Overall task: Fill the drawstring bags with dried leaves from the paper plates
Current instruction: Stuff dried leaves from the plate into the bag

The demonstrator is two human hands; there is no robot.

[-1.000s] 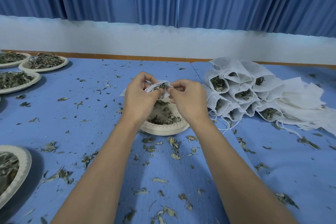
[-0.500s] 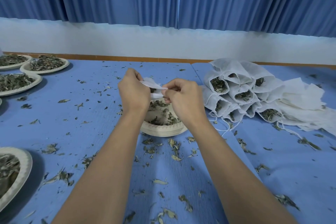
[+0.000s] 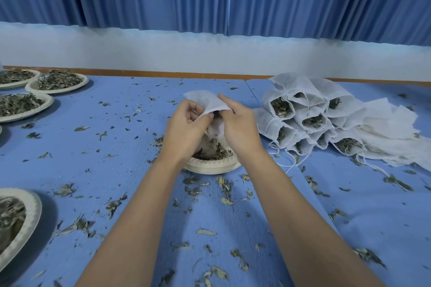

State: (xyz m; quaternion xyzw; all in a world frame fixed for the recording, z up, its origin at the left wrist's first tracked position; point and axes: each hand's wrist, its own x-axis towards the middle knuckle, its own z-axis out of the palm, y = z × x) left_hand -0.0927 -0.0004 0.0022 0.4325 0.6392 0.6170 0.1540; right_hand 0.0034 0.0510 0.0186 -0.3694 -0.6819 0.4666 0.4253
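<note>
A white drawstring bag (image 3: 206,101) is held up above a paper plate (image 3: 211,166) of dried leaves at the table's middle. My left hand (image 3: 186,128) pinches the bag's near edge from the left. My right hand (image 3: 238,128) grips it from the right, index finger stretched up along the cloth. A dark bit of leaf shows at the bag's mouth between my thumbs. My hands hide most of the plate's contents.
A pile of filled white bags (image 3: 310,119) lies at the right, strings trailing. Plates of leaves stand at the far left (image 3: 58,81), (image 3: 21,106) and near left (image 3: 21,221). Loose leaves litter the blue table (image 3: 116,147).
The bag has been lifted and spread flatter, its body now pointing away from me. Both hands have shifted slightly upward, and my right index finger has stretched out.
</note>
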